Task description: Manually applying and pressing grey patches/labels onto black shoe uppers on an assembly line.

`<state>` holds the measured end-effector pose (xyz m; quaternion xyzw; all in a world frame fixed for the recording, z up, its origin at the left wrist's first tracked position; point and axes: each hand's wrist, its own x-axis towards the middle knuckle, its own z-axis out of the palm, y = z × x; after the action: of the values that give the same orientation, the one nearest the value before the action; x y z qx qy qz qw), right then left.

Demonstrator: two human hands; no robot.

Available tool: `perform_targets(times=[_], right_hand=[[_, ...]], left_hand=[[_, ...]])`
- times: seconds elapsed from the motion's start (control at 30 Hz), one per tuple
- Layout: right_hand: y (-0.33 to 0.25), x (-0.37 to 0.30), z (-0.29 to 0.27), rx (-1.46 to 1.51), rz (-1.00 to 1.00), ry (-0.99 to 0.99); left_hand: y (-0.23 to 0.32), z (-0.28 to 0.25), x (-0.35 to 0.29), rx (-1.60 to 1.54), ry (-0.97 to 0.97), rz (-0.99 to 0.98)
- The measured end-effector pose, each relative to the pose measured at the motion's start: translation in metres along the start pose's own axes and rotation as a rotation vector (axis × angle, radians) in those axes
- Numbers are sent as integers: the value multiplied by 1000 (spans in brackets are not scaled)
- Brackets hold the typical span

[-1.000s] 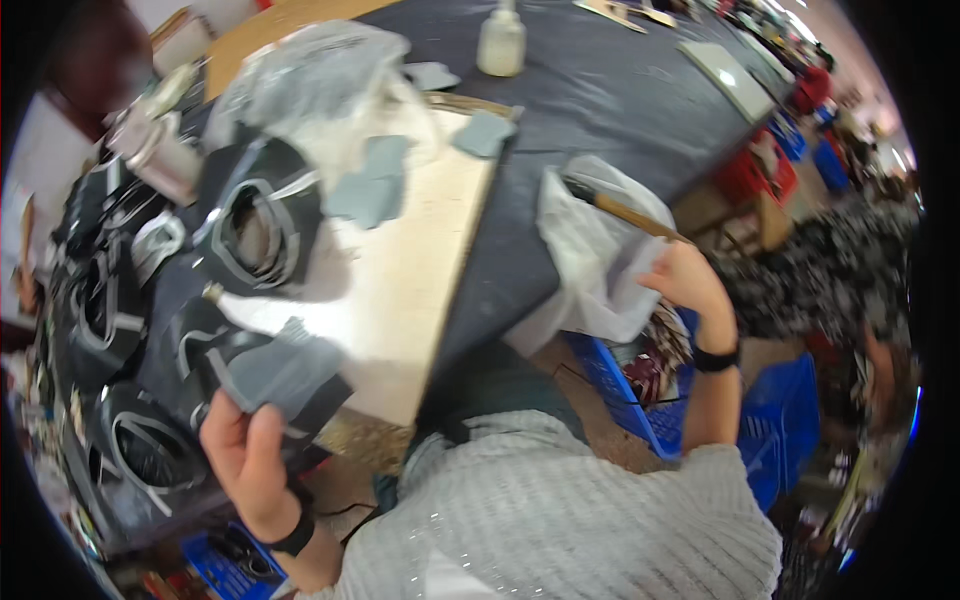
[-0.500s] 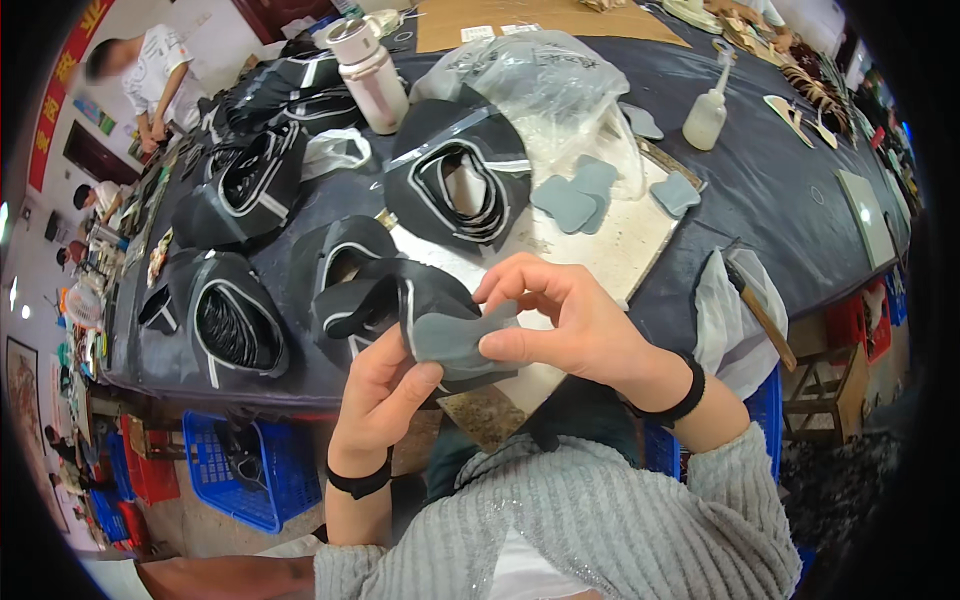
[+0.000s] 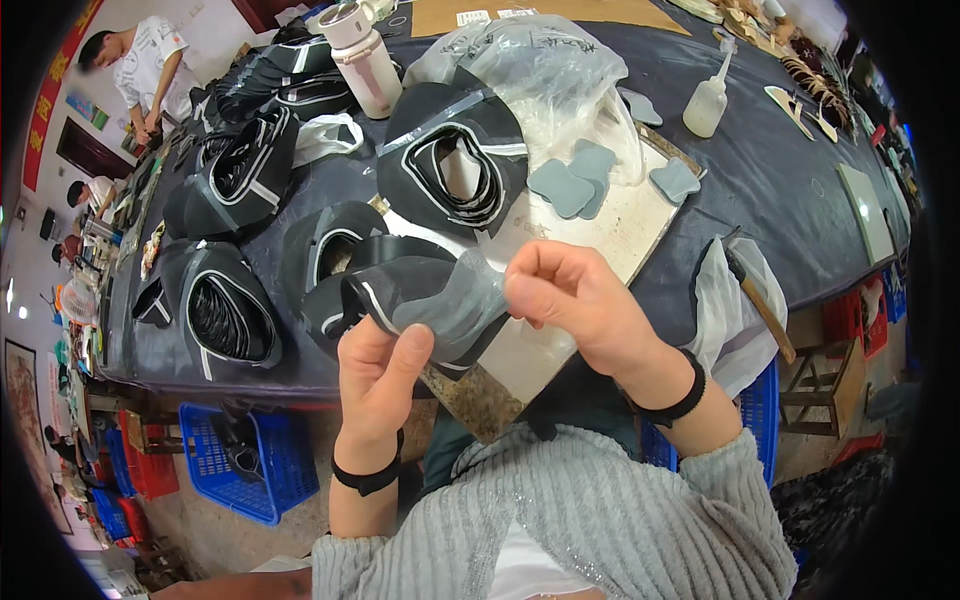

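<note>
My left hand (image 3: pixel 385 365) is closed on the edge of a black shoe upper (image 3: pixel 400 284), thumb on top, above the near end of a pale board. Against the upper's curved face lies a thin grey shaped shoe piece (image 3: pixel 462 298), slightly glossy. At its right end my right hand (image 3: pixel 572 300) pinches it between thumb and curled fingers; the exact grip is partly hidden. Several like grey pieces (image 3: pixel 566 188) lie farther off on the pale board (image 3: pixel 640 225), one more (image 3: pixel 675 180) near its right edge.
Bundles of black uppers (image 3: pixel 235 310) crowd the left of the table, with another bundle (image 3: pixel 450 150) ahead. Beyond stand a flask (image 3: pixel 365 70), a clear plastic bag (image 3: pixel 520 70) and a squeeze bottle (image 3: pixel 706 105). A wooden-handled tool (image 3: pixel 768 320) lies right; a blue basket (image 3: pixel 265 480) sits below.
My right hand has moved slightly right, from lying over the grey piece to pinching its right end. The grey piece now lies more spread along the upper, which is tilted flatter.
</note>
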<state>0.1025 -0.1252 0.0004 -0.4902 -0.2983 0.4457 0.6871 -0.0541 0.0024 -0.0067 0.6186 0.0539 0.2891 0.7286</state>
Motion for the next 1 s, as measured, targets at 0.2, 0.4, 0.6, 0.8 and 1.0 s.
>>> perform_targets(times=[0.2,0.4,0.6,0.8,1.0], right_hand=[[12,-3,14,-285,-537,118],[-2,-4,13,-35,-221,46],[3,0,11,-170,-318,60],[9,2,21,-5,-329,120],[13,-7,25,311,-184,106]], left_hand=[[-9,-3,-5,-46,16,19],[-8,-3,-6,-40,18,18],[-12,-3,-7,-34,-5,22],[-19,-4,-11,-29,11,102],[-22,-2,-16,-49,7,99]])
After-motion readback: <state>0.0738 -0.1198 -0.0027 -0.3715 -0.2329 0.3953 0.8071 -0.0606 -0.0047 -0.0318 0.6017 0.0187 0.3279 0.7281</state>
